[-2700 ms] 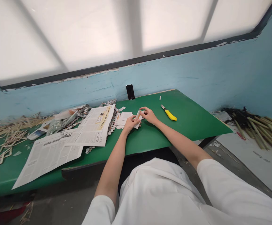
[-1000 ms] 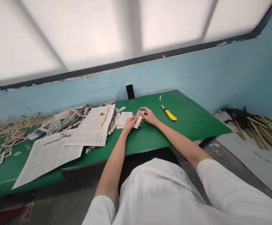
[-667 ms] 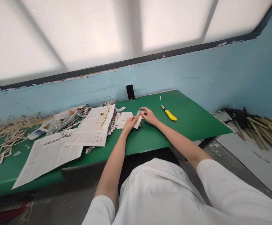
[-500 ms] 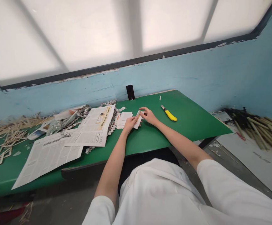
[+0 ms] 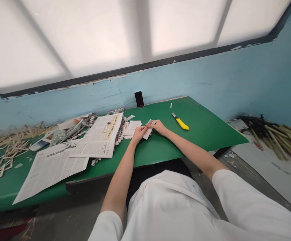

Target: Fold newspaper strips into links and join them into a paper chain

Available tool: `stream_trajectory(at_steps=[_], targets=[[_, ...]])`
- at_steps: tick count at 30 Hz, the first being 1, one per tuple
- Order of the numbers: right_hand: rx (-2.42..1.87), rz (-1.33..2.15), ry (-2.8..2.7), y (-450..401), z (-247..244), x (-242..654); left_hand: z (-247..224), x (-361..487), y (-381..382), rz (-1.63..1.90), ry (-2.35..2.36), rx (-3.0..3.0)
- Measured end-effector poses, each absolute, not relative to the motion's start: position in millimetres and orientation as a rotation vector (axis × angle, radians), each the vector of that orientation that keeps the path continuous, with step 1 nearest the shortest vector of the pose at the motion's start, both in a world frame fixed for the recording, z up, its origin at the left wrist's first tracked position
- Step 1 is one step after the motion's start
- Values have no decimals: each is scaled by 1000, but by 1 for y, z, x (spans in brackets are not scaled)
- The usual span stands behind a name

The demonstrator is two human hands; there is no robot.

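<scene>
Between my two hands, just above the green table (image 5: 165, 147), is a small folded piece of white paper (image 5: 147, 133). My left hand (image 5: 138, 134) is closed on its left side, and my right hand (image 5: 158, 126) pinches it from the right near the top. The fingertips almost meet over the paper and cover part of it. Left of my left hand lie several white paper cards (image 5: 132, 128). To the right of my hands rests a knife (image 5: 180, 122) with a yellow handle and a short blade.
A phone (image 5: 139, 99) leans against the blue wall. Newspaper sheets (image 5: 100, 137) lie on the left over woven paper chains (image 5: 120, 134). Farther left are a plastic bag (image 5: 65, 134) and thin wooden strips (image 5: 7, 147). Bamboo sticks (image 5: 286, 140) lie beyond the table's right side.
My right hand's fingers have come in from the paper's right edge and moved left onto its upper part, closer to my left fingers. The left hand has barely moved.
</scene>
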State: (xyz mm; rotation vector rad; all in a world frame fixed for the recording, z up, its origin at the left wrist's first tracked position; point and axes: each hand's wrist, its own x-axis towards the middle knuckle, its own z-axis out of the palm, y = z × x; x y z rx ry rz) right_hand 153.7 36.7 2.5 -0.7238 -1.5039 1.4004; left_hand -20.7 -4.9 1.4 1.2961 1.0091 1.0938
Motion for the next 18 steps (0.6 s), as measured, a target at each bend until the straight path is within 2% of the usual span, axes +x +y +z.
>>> stream_trajectory(at_steps=[10,18], targets=[[-788,1197,-1423,54,6,167,4,-19,-7,993,1040,1338],[-861,1086,-1324,65,2,172,5,-19,-7,1050,1043,1287]])
